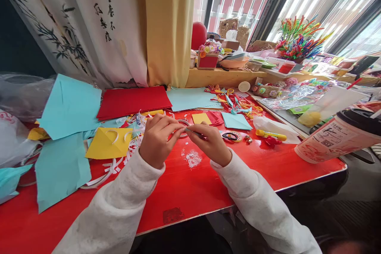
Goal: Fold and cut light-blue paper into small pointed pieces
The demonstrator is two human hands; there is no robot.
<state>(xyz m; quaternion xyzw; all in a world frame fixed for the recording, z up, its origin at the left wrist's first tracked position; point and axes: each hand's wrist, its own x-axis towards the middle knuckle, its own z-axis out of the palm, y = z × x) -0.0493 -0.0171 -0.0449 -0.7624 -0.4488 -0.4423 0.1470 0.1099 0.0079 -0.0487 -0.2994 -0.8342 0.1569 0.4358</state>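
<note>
My left hand (159, 139) and my right hand (212, 143) meet above the red table (178, 190), fingers pinched together. A thin, dark, narrow piece (194, 132) shows at my right fingertips; its kind is too small to make out. Whatever my left fingers pinch is hidden behind them. Behind the hands lies a roll of clear tape (182, 122), partly covered. Below them a whitish patch of scraps (193, 159) marks the tabletop. Left of my left hand is a yellow folded paper (104, 143) with white curved strips on it.
Light blue paper sheets (64, 170) spread at the left, near a stack of red paper (133, 101). To the right are a blue paper square (236, 121), a yellow marker (270, 135) and a large drink cup (333, 137) near the edge. Crafts crowd the windowsill.
</note>
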